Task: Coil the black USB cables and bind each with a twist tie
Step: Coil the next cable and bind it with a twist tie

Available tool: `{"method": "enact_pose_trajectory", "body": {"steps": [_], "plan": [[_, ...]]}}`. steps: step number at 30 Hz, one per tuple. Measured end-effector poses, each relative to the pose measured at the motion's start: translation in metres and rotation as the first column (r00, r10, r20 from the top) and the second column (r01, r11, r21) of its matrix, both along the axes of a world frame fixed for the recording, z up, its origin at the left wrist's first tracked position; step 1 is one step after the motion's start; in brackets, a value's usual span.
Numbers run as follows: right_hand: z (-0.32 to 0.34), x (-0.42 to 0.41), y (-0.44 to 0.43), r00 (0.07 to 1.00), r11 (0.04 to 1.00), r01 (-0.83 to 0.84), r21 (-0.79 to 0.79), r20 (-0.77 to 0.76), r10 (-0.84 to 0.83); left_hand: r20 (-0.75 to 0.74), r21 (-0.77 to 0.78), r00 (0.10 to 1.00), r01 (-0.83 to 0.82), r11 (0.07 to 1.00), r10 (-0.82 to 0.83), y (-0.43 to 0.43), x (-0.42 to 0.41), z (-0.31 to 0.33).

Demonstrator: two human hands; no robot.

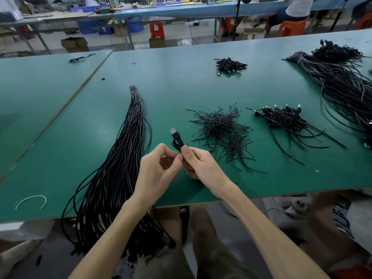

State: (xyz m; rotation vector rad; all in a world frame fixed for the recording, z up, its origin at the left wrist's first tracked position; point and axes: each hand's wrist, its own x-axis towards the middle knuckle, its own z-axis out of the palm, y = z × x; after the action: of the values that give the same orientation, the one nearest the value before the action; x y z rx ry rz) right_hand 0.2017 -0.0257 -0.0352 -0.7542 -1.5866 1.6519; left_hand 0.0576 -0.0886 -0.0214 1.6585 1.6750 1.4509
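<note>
A small coiled black USB cable (pixel 177 140) with its silver plug pointing up is held above the green table (pixel 181 85). My right hand (pixel 198 164) grips the coil from the right. My left hand (pixel 159 170) pinches at the coil's lower part from the left; a twist tie there is too small to make out. A long bundle of straight black cables (pixel 122 158) lies to the left and hangs over the table's front edge. A heap of black twist ties (pixel 221 127) lies just right of my hands.
A pile of coiled cables (pixel 285 119) sits at the right, a smaller pile (pixel 229 64) farther back. A big cable bundle (pixel 342 81) fills the far right. A white tie (pixel 32 200) lies near the front left edge. A person sits on an orange stool (pixel 291 27) beyond.
</note>
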Motion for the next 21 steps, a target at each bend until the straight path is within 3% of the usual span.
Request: {"method": "enact_pose_trajectory", "body": {"steps": [3,7,11,12,13,14,16,17,21], "plan": [[-0.001,-0.001,0.000,0.997,0.997,0.072,0.017,0.023,-0.073,0.242,-0.071,0.970,-0.020,0.997,0.037,-0.002,0.008,-0.002],[-0.004,0.000,0.002,0.990,0.987,0.136,0.087,0.022,-0.138,0.540,-0.257,0.834,0.039,0.966,0.110,-0.004,0.017,-0.001],[-0.005,0.003,0.002,0.986,0.985,0.165,0.059,-0.043,-0.162,0.820,-0.325,0.546,0.192,0.926,0.174,-0.002,0.027,0.005],[-0.005,0.004,0.003,0.984,0.984,0.172,0.053,-0.059,-0.169,0.832,-0.318,0.528,0.202,0.926,0.170,-0.001,0.029,0.006],[-0.004,0.005,0.003,0.982,0.982,0.181,0.051,-0.071,-0.177,0.803,-0.308,0.576,0.186,0.933,0.151,-0.001,0.031,0.006],[-0.003,0.005,0.003,0.979,0.980,0.192,0.048,-0.079,-0.187,0.721,-0.297,0.681,0.135,0.945,0.129,-0.001,0.032,0.006],[-0.002,0.007,0.003,0.974,0.977,0.213,0.031,-0.091,-0.209,0.406,-0.221,0.907,-0.025,0.975,0.115,0.001,0.030,0.002],[-0.002,0.007,0.003,0.971,0.975,0.220,0.020,-0.097,-0.217,0.255,-0.161,0.960,-0.073,0.984,0.113,0.002,0.028,0.000],[-0.001,0.007,0.002,0.974,0.978,0.209,0.003,-0.094,-0.208,-0.053,-0.048,0.992,-0.117,0.992,0.114,0.008,0.016,-0.004]]}}
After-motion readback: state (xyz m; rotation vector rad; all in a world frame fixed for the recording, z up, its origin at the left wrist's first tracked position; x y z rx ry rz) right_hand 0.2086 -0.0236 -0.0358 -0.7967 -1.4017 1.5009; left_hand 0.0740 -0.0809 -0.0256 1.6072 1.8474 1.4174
